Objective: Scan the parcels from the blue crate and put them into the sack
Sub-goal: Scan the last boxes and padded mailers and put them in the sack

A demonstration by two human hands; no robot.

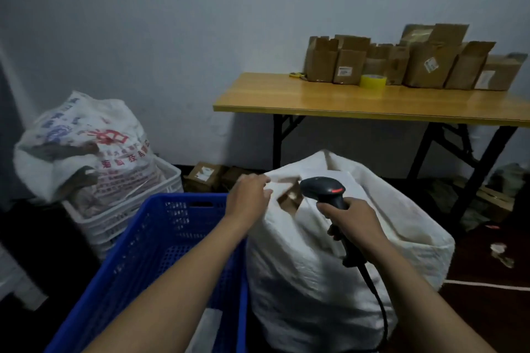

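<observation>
Nearest me, the blue crate sits low on the left, touching the full white sack beside it. The right hand has a tight grip round the handle of a black barcode scanner, held over the sack. The left hand has its grip narrow, pinching the sack's rim, just beside a brown parcel lying in the mouth. Farther back, the tabletop carries cardboard boxes and a yellow tape roll.
</observation>
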